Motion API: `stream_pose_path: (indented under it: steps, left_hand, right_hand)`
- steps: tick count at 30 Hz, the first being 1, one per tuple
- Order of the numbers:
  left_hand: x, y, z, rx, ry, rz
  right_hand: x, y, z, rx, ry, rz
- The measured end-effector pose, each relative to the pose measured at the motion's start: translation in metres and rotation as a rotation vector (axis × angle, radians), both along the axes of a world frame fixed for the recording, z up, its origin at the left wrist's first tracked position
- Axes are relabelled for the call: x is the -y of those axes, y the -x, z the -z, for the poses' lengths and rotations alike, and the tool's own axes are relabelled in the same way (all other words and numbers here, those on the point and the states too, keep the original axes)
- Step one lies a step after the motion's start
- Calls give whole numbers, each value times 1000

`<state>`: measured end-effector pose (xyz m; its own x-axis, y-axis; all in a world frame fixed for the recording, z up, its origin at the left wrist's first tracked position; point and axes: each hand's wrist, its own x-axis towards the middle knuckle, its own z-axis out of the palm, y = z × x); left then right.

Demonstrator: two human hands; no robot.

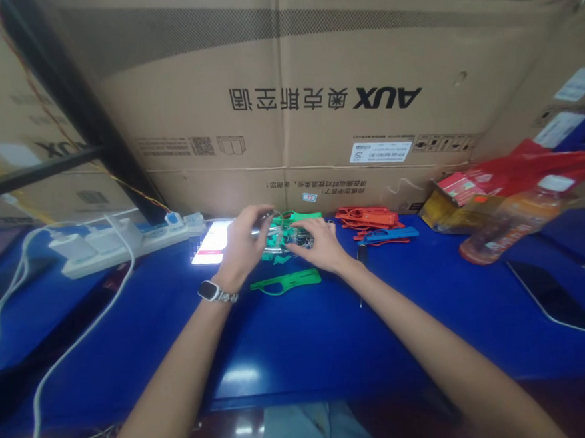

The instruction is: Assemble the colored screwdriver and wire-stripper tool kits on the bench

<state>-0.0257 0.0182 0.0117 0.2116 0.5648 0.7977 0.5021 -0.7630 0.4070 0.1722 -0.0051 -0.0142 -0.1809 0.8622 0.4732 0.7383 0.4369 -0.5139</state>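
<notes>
My left hand [244,239], with a watch [208,291] at the wrist, curls over a pile of green plastic parts [286,233]. Shiny metal tubes [273,250] show beside its fingertips. From the other side my right hand [321,240] bends its thumb and fingers in at small metallic pieces [302,237] in the same pile. What either hand grips is too small and blurred to name. Closer to me lies a green plastic shell [289,282], long with a looped opening, like half of a lighter casing. A thin screwdriver [362,254] lies by my right forearm.
Red plastic shells [367,217] and a blue one [388,235] lie to the right. Beyond are an open small box [459,204], a drink bottle [510,224] and a dark phone [553,297]. A lit phone [211,241] and power strip [134,247] sit left. A large carton [286,126] stands behind.
</notes>
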Motion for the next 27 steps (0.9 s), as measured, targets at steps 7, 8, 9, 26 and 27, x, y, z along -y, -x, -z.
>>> stream_pose_path:
  steps: [7, 8, 9, 26, 27]
  left_hand:
    - [11, 4, -5, 134, 111, 48]
    - [12, 5, -5, 153, 129, 55]
    - [12, 5, -5, 167, 143, 61]
    - [22, 44, 1, -332, 508, 266]
    - [23, 46, 3, -353, 563, 280]
  right_hand:
    - [0, 14, -9, -165, 44, -91]
    - [1, 15, -10, -179, 48, -121]
    - [2, 15, -10, -190, 55, -157]
    - [36, -32, 4, -54, 103, -211]
    - [38, -31, 5, 12, 95, -219]
